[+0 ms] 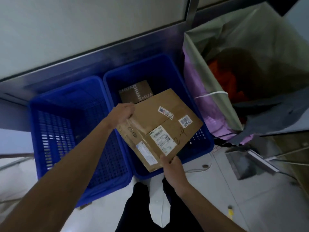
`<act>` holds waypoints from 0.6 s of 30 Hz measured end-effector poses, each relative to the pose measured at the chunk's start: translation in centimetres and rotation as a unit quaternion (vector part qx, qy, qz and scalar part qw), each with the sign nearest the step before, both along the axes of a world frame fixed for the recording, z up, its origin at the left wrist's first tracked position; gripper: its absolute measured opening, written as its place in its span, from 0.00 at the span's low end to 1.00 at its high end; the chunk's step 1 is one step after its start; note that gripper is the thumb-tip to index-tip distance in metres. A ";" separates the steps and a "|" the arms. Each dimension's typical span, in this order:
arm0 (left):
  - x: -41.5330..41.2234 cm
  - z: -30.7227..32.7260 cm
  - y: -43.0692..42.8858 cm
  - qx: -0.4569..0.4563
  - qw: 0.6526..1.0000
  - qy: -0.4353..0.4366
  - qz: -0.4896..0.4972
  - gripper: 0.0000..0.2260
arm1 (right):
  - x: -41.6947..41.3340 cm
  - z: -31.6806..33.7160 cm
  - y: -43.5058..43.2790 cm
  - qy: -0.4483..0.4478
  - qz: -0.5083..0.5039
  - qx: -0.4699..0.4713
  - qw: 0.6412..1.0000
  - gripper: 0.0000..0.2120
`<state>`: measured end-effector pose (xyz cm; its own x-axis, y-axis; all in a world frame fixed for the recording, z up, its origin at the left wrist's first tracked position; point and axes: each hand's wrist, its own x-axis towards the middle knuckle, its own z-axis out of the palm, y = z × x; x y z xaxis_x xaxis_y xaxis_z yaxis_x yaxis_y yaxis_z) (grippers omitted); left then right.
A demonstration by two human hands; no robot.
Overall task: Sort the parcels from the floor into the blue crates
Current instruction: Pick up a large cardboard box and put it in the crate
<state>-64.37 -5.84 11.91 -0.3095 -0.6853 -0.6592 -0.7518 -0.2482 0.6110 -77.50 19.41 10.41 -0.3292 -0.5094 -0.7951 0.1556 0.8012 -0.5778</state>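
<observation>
Over the right blue crate [197,153], our left grip [122,113] and right grip [172,164] pinch the tilted parcel [150,121] by its corners, so it may slip.

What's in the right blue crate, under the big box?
A smaller brown box printed ZHUAN lies at its far end. The big box, gripped by left hand and right hand, hides the rest.

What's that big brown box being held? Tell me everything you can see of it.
The box is brown cardboard, taped shut, with white barcode labels and a handwritten mark on top. It is tilted and held over the right crate, above a small box lying inside. The left hand grips its far left corner and the right hand grips its near edge.
</observation>
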 end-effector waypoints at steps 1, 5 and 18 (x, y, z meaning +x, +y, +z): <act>0.1 -0.6 -0.1 0.006 1.000 0.000 0.011 0.10 | 0.4 -0.5 -0.1 0.003 0.005 0.007 1.000 0.11; -0.4 -2.9 -1.0 0.011 1.000 -0.011 0.017 0.17 | 2.8 -2.7 -0.4 0.027 -0.001 0.031 0.999 0.15; -3.0 -9.0 -0.7 -0.077 0.955 -0.173 -0.226 0.27 | 3.3 -7.3 -3.3 -0.209 -0.137 0.190 0.950 0.06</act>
<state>-67.35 -6.56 2.95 -0.3783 -0.6306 -0.6776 -0.9246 0.2232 0.3086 -74.19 16.06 3.07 -0.0224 -0.1016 -0.9946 0.5401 0.8359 -0.0976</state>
